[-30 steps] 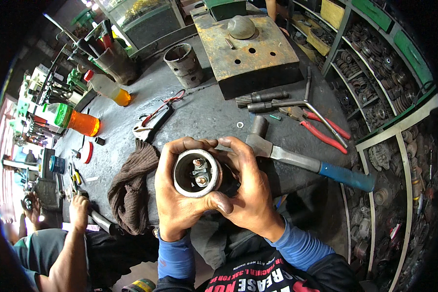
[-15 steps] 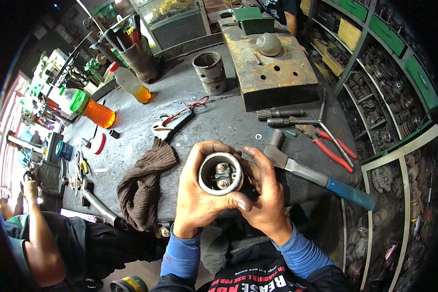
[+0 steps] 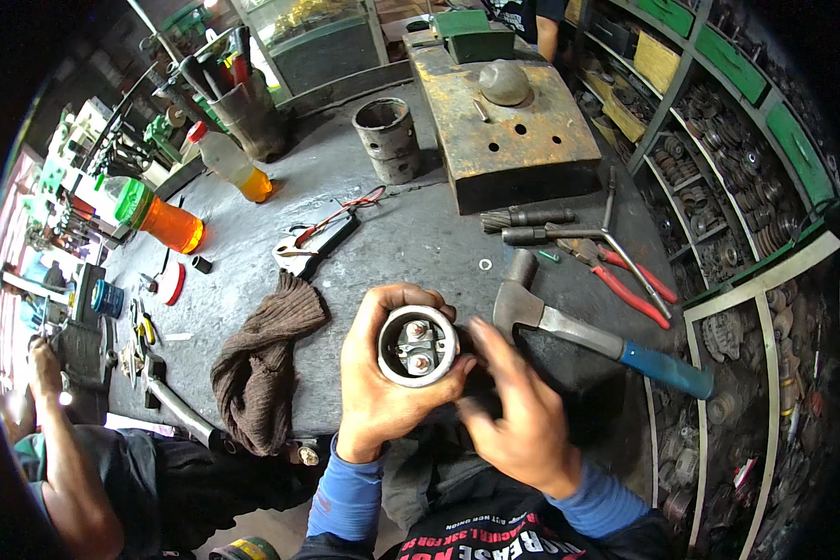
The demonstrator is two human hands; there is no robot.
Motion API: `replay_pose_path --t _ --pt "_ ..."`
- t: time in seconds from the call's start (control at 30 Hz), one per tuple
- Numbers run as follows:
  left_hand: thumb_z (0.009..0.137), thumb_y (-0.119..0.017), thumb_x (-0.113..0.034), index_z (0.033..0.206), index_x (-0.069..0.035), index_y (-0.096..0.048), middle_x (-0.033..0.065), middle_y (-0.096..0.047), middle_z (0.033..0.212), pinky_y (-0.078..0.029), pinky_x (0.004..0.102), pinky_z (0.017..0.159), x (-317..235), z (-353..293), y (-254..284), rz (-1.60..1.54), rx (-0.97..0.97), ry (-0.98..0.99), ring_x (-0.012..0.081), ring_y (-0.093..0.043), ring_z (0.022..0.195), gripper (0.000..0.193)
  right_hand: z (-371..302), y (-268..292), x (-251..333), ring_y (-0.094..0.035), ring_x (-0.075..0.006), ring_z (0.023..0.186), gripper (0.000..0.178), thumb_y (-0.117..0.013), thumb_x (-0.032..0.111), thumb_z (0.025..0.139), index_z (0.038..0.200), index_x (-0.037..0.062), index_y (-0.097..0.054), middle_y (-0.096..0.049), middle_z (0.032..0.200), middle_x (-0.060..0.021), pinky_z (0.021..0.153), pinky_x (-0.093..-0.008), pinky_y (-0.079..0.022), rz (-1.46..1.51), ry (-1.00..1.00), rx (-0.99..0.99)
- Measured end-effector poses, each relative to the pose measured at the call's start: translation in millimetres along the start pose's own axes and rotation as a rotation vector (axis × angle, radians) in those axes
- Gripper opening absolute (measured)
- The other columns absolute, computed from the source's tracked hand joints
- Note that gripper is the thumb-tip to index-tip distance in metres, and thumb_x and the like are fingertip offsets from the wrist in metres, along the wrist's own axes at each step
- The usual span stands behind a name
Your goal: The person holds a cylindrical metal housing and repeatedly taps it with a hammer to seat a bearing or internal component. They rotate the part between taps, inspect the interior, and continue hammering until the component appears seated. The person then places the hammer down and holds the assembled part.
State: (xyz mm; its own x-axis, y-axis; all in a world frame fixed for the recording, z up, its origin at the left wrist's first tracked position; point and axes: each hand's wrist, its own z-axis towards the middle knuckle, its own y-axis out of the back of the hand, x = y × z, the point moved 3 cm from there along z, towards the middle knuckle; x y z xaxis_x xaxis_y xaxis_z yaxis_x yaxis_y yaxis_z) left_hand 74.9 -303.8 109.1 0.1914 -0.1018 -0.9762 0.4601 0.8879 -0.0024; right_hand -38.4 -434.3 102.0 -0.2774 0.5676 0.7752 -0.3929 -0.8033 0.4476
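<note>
A round metal housing [image 3: 418,345] stands upright in my left hand [image 3: 369,392], whose fingers and thumb wrap round it. Its open top shows two copper-coloured terminal studs with nuts inside. My right hand [image 3: 527,425] is just to the right of the housing, fingers stretched and apart, somewhat smeared by motion; it holds nothing that I can see. A hammer [image 3: 579,336] with a blue grip lies beyond that hand. To the left of my left hand lies a crumpled brown knit cloth [image 3: 266,359].
Farther back are clamp-like pliers [image 3: 313,247], a metal sleeve [image 3: 387,145] and a rusty steel block [image 3: 504,121]. Red-handled pliers [image 3: 630,289] and a T-handle tool [image 3: 569,233] lie right. Bottles of orange liquid [image 3: 168,224] stand left. Another person's arm [image 3: 65,457] shows lower left.
My right hand has come away from the housing, moving right and down, with its fingers spreading. My left hand keeps its hold on the housing. The view has shifted slightly.
</note>
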Motion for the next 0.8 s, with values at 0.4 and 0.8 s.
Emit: replay_pose_path --t 0.4,0.8 --pt "0.069 -0.087 0.003 0.118 -0.002 -0.062 0.0039 -0.071 0.099 -0.057 0.0288 0.087 -7.8 1.5 -4.6 0.16 -0.019 -0.075 0.0109 -0.069 0.091 0.055 19.7 92.0 -42.6 -0.061 -0.0443 0.114 0.055 -0.076 0.003 0.087 0.14 -0.0011 -0.059 -0.063 0.126 -0.0231 0.1 -0.0495 -0.048 -0.716 -0.081 0.382" --pt "0.068 -0.087 0.0 0.115 -0.003 -0.063 0.0044 -0.071 0.102 -0.056 0.0285 0.088 -6.0 0.3 -4.7 0.136 -0.032 -0.075 0.0114 -0.068 0.094 0.053 31.2 124.6 36.1 -0.071 -0.0469 0.105 0.043 -0.075 0.029 0.102 0.13 -0.0039 -0.068 -0.073 0.121 -0.0246 0.097 -0.0502 -0.055 -0.385 0.024 0.101"
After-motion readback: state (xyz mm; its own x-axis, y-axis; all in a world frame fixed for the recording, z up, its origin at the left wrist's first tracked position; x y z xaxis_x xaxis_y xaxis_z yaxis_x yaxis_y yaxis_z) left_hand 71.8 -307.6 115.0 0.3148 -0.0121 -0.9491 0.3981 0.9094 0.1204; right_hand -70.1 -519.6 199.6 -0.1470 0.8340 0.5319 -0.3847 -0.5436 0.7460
